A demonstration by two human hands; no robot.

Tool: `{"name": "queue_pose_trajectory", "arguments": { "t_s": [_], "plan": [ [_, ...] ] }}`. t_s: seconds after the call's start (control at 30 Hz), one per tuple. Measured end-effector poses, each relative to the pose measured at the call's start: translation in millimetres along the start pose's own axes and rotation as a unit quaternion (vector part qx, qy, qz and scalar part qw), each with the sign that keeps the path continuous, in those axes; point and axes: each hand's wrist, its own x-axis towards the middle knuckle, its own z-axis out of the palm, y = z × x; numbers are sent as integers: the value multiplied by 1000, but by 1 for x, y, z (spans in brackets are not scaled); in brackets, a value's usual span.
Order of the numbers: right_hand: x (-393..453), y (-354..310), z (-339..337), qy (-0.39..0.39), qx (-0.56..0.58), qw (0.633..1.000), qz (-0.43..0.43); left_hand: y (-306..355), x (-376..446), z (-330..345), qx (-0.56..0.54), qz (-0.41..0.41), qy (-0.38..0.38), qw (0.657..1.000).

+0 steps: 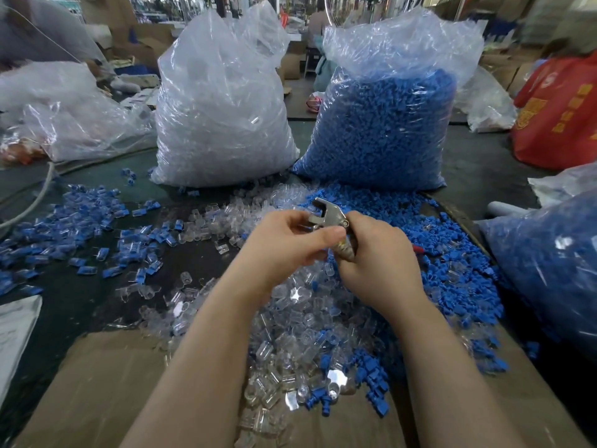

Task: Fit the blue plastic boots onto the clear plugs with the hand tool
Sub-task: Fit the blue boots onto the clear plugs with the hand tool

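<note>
My right hand (374, 263) grips the handles of a metal hand tool (329, 215), whose jaws point up and to the left. My left hand (287, 240) is curled against the tool's head, its fingers pinching at the jaws; whatever small part it holds is hidden. Below my hands lies a heap of clear plugs (290, 334). Loose blue boots (452, 253) spread to the right. To the left lies a scatter of assembled blue-and-clear pieces (80, 227).
Two tall plastic bags stand behind: one of clear plugs (219, 118), one of blue boots (384, 124). Another bag of blue parts (549, 263) sits at the right edge, a red bag (559, 111) behind it. Cardboard (106, 389) covers the near table. A white cable (35, 198) curves at left.
</note>
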Motion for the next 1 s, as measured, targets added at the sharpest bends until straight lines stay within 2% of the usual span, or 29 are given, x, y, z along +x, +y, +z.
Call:
{"name": "queue_pose_trajectory", "arguments": {
  "t_s": [0.1, 0.23, 0.33, 0.4, 0.47, 0.53, 0.6, 0.7, 0.73, 0.8, 0.87, 1.0],
  "plan": [
    [-1, 0, -1, -1, -45, 999, -12, -1, 0, -2, -41, 22, 29, 998],
    [-3, 6, 0, -22, -75, 996, 30, -3, 3, -10, -63, 29, 84, 994],
    [-2, 9, -1, -8, -82, 995, 56, -4, 4, -12, -60, 30, 88, 994],
    [-2, 13, -4, -12, -90, 990, 106, -8, 5, -16, -10, 32, 93, 995],
    [-1, 22, -7, -18, -102, 975, 198, -14, 7, -23, 52, 27, 149, 987],
    [-2, 33, -9, -11, -102, 951, 293, -22, 9, -35, 127, 9, 222, 967],
    [-3, 45, -10, -10, -111, 927, 358, -29, 11, -48, 241, -43, 257, 935],
    [-7, 57, -7, -40, -140, 902, 407, -36, 12, -59, 427, -158, 228, 861],
    [-8, 59, -7, -55, -146, 897, 414, -37, 11, -61, 464, -194, 214, 837],
    [-9, 60, -5, -79, -148, 889, 426, -40, 11, -62, 490, -241, 190, 816],
    [-8, 59, -4, -91, -141, 890, 424, -42, 12, -64, 491, -239, 167, 821],
    [-6, 54, -3, -110, -134, 901, 397, -42, 13, -61, 452, -173, 146, 863]
  ]
}}
